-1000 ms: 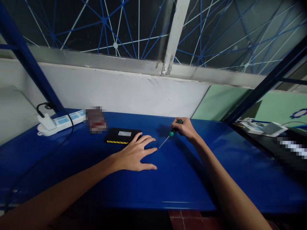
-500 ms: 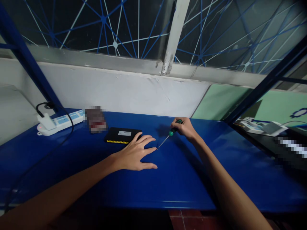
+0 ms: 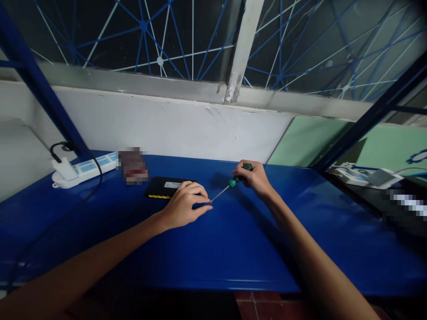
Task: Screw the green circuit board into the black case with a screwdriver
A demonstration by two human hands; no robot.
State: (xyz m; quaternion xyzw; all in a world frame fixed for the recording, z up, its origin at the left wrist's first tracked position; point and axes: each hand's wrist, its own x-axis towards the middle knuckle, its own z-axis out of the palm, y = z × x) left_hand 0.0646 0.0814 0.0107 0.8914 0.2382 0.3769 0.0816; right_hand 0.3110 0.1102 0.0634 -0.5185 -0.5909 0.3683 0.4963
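Note:
My right hand (image 3: 252, 177) is wrapped round the green and black handle of a screwdriver (image 3: 232, 182). Its thin metal shaft slants down to the left, and the tip meets the fingertips of my left hand (image 3: 187, 203). The thumb and fingers of my left hand are drawn together at that tip; whatever they pinch there is too small to make out. Behind my left hand lies a flat black box (image 3: 158, 185) with a white label and a yellow-striped front edge, partly covered by the hand.
The blue table (image 3: 213, 253) bears a white power strip (image 3: 96, 166) with a plug and black cable at the left. Beside it is a blurred-out dark item (image 3: 132, 166). White devices (image 3: 383, 178) and a dark object stand at the right.
The spread fingers of my left hand have drawn together around the screwdriver's tip. My right hand and the screwdriver have shifted slightly left.

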